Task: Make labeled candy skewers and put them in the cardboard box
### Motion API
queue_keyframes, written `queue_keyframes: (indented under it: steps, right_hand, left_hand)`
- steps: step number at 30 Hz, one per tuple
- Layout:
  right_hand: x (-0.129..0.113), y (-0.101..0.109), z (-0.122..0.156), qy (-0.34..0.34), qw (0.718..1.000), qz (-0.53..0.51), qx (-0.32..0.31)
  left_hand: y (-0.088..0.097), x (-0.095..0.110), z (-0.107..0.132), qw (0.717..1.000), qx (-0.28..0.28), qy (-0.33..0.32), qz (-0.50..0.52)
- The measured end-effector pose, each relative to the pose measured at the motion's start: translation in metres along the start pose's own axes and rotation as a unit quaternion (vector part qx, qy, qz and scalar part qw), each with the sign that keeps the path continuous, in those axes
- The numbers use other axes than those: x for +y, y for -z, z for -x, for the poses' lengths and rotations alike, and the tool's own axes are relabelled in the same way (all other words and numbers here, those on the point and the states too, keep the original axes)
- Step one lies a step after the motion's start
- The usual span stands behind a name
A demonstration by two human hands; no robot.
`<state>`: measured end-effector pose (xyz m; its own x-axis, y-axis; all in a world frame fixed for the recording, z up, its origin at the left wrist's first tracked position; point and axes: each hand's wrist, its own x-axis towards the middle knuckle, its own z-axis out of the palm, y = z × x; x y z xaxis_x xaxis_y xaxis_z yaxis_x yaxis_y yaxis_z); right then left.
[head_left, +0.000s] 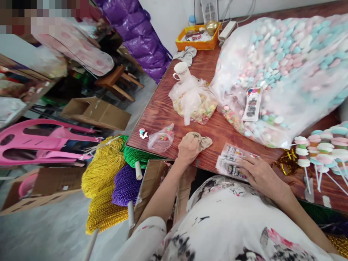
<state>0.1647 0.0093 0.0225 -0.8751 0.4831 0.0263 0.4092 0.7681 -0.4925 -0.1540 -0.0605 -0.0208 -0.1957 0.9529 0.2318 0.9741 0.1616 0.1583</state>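
My left hand (187,148) is closed on a crumpled tan cloth (201,140) and presses it on the reddish wooden table (163,108) near the front edge. My right hand (261,174) lies with fingers stretched flat on a stack of small printed clear packets (231,161) at the table's front edge. A small clear bag with a few candies (161,137) lies just left of the left hand, and a tiny candy piece (142,133) sits further left.
A huge clear bag of pastel candies (288,72) fills the right of the table, a tied smaller bag (193,101) and a white mug (181,71) behind. Candy skewers (320,148) lie at right. Bead bundles (108,181) hang below the table's left; cardboard boxes (98,112) sit on the floor.
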Motion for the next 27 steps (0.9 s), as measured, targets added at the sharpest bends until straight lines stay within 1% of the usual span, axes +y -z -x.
queue_keyframes:
  steps: [3,7,9,10,11,12,13,14,15,16,17,18,19,20,21,22,23,24,25,26,27]
  right_hand:
    - [0.005,-0.003,0.005,-0.01,1.0,-0.007,0.015]
    - [0.009,-0.006,0.005,-0.013,0.998,-0.041,0.054]
    - [0.007,-0.006,0.002,-0.022,0.993,-0.085,0.08]
    - [0.006,-0.006,0.0,-0.031,0.987,-0.128,0.094]
    - [0.006,-0.005,-0.002,-0.045,0.975,-0.189,0.108]
    - [0.006,-0.004,-0.003,-0.06,0.953,-0.269,0.124]
    - [0.007,-0.003,-0.004,-0.077,0.92,-0.359,0.139]
    - [0.008,-0.002,-0.005,-0.094,0.875,-0.448,0.156]
    - [0.011,-0.001,-0.005,-0.11,0.825,-0.526,0.173]
    - [0.013,0.0,-0.005,-0.126,0.777,-0.587,0.19]
    - [0.016,0.0,-0.006,-0.141,0.735,-0.631,0.206]
    - [0.018,0.001,-0.006,-0.155,0.702,-0.659,0.221]
    - [0.019,0.002,-0.006,-0.169,0.678,-0.676,0.234]
    - [0.018,0.003,-0.006,-0.18,0.661,-0.686,0.246]
    - [0.017,0.004,-0.005,-0.19,0.653,-0.688,0.254]
    - [0.013,0.004,-0.004,-0.2,0.655,-0.681,0.259]
    - [0.01,0.005,-0.001,-0.214,0.665,-0.666,0.262]
    - [0.007,0.004,0.003,-0.226,0.685,-0.642,0.261]
    - [0.005,0.003,0.008,-0.242,0.712,-0.608,0.256]
    - [0.006,0.002,0.014,-0.253,0.743,-0.559,0.267]
    - [0.009,-0.001,0.019,-0.251,0.773,-0.514,0.272]
  left_hand:
    - [-0.001,-0.009,-0.017,0.999,0.027,0.005,0.021]
    - [-0.003,-0.016,-0.034,0.999,0.031,0.038,0.016]
    - [-0.003,-0.014,-0.038,0.997,0.041,0.061,0.015]
    - [-0.003,-0.011,-0.037,0.997,0.045,0.067,0.011]
    - [-0.001,-0.008,-0.034,0.997,0.048,0.068,0.002]
    - [0.001,-0.003,-0.029,0.997,0.046,0.063,-0.012]
    - [0.004,0.001,-0.023,0.997,0.041,0.052,-0.029]
    - [0.006,0.005,-0.015,0.997,0.036,0.042,-0.05]
    - [0.008,0.007,-0.006,0.997,0.019,0.025,-0.066]
    - [0.009,0.008,0.001,0.997,0.009,0.011,-0.076]
    - [0.008,0.007,0.008,0.997,0.001,-0.002,-0.08]
    - [0.007,0.004,0.012,0.997,-0.005,-0.021,-0.078]
    - [0.005,0.001,0.013,0.997,-0.005,-0.039,-0.071]
    - [0.003,-0.002,0.012,0.997,0.001,-0.053,-0.063]
    - [0.001,-0.005,0.008,0.997,0.013,-0.062,-0.053]
    - [0.001,-0.007,0.004,0.996,0.028,-0.067,-0.043]
    - [0.003,-0.009,-0.002,0.996,0.045,-0.07,-0.032]
    - [0.007,-0.011,-0.009,0.995,0.059,-0.072,-0.02]
    - [0.015,-0.012,-0.016,0.994,0.07,-0.078,-0.007]
    - [0.024,-0.013,-0.023,0.993,0.08,-0.082,0.006]
    - [0.035,-0.013,-0.03,0.992,0.092,-0.084,0.019]
